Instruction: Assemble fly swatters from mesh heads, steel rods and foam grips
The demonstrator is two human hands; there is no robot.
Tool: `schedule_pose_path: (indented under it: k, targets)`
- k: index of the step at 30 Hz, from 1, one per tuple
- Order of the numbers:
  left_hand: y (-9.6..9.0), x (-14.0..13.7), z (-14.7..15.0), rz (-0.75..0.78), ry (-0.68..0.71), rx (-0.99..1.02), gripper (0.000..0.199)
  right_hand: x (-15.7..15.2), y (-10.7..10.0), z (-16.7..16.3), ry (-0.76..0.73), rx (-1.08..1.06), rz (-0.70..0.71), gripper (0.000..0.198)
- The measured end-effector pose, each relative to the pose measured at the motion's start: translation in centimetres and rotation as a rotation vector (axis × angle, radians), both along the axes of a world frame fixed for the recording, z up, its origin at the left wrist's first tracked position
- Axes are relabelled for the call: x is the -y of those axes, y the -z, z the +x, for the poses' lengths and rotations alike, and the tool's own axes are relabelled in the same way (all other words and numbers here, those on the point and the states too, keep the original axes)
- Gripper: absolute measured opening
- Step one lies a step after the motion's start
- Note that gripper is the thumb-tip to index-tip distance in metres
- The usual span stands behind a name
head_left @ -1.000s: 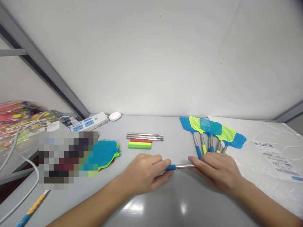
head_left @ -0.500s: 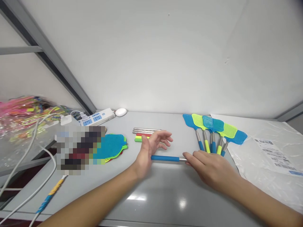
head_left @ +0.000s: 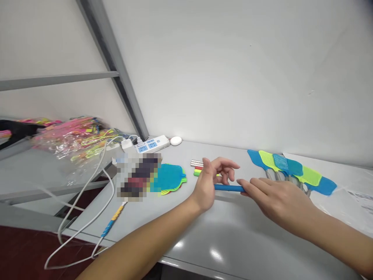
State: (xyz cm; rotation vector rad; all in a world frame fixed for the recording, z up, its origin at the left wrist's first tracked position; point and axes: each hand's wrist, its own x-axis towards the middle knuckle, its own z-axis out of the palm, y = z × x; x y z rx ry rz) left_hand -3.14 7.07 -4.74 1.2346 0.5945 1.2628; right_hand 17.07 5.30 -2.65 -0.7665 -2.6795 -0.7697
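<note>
A blue fly swatter handle (head_left: 229, 188) lies level between my hands above the table. My right hand (head_left: 276, 198) is closed around its right end, and the metal rod seen there earlier is hidden by the fingers. The heel of my left palm (head_left: 207, 186) meets the left end, its fingers apart and loosely bent, not wrapped round the handle. Behind my left hand are metal rods (head_left: 196, 163) and red, yellow and green grips (head_left: 197, 172), partly covered. Several finished-looking fly swatters (head_left: 288, 165) fan out beyond my right hand, blue and yellow-green.
Mesh swatter heads (head_left: 169, 178) are stacked left of my hands, beside a pixelated object (head_left: 138, 177). A power strip (head_left: 153, 144) and white round item (head_left: 176, 140) sit near the wall. White cables (head_left: 109, 194) hang past the table's left edge. Plastic packaging (head_left: 358, 194) lies right.
The view has turned left, so things appear farther right. My right hand has closed in on my left along the handle; the bare metal between them no longer shows.
</note>
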Motion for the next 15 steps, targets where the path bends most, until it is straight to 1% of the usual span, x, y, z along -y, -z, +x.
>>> schedule_pose_path:
  k: [1, 3, 5, 6, 7, 9, 10, 12, 15]
  targets:
    - [-0.3, 0.1, -0.2, 0.000, -0.010, -0.027, 0.078, -0.1, -0.2, -0.1, -0.009, -0.008, 0.008, 0.016]
    - [-1.2, 0.6, -0.9, 0.017, -0.043, -0.159, 0.059, -0.6, -0.9, -0.5, -0.041, -0.006, 0.011, 0.017]
    - [-2.2, 1.6, -2.0, 0.070, -0.100, -0.364, 0.040, -1.3, -2.1, -1.3, -0.100, 0.001, -0.008, 0.018]
    - [-2.6, 2.2, -2.8, 0.106, -0.126, -0.475, 0.034, -1.7, -2.8, -1.9, -0.134, 0.003, -0.025, 0.019]
    - [-2.9, 2.9, -3.7, 0.140, -0.140, -0.582, 0.032, -2.1, -3.3, -2.8, -0.165, 0.001, -0.040, 0.021]
    - [-3.1, 4.5, -5.8, 0.177, -0.183, -0.744, 0.040, -2.9, -4.0, -5.0, -0.212, -0.024, -0.053, 0.024]
    - [-3.0, 5.4, -7.0, 0.172, -0.222, -0.782, 0.045, -3.1, -3.8, -6.4, -0.225, -0.058, -0.053, 0.025]
    - [-2.3, 7.2, -9.1, 0.121, -0.342, -0.753, 0.047, -3.2, -2.6, -9.2, -0.244, -0.183, -0.047, 0.029]
    - [-0.1, 10.0, -11.6, -0.057, -0.560, -0.511, 0.043, -3.1, 1.0, -13.1, -0.246, -0.475, -0.087, 0.050]
